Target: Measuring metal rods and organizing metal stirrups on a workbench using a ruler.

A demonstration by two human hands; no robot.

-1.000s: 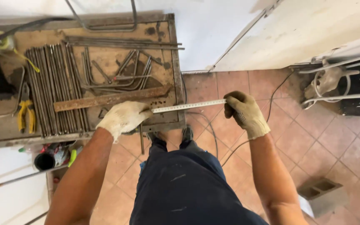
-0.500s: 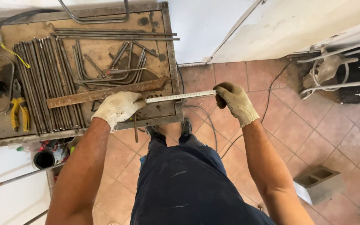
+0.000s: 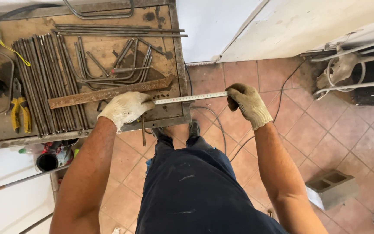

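Item, far left: yellow-handled pliers (image 3: pixel 19 113) lying on my worn wooden bench top with its steel edge (image 3: pixel 176 65), beside a row of straight dark steel rods (image 3: pixel 44 82) laid side by side.

Item, below the bench edge: a black round tub (image 3: pixel 47 161) with coloured odds and ends packed beside it; what is inside the tub I cannot tell.

Item, bench centre: bent steel rods (image 3: pixel 109 69) in a loose heap, and a long rusty flat iron bar (image 3: pixel 109 92) lying slantwise just in front of them.

Item: my left hand (image 3: pixel 125 108) in a white knit glove, closed down on the near end of the white measuring tape blade (image 3: pixel 191 98) at the bench's right corner. Half a second ago it lay a little further left in view; the hold looks unchanged.

Item: the tape blade, stretched level past the bench edge over the terracotta floor tiles (image 3: pixel 325 143).

Item: my right hand (image 3: pixel 248 104) in a grey-green glove, fingers clenched on the blade's far end. The span reads as steady, so the length is being held.

Item, far right: grey hollow concrete block (image 3: pixel 332 187), its cells showing nothing inside.
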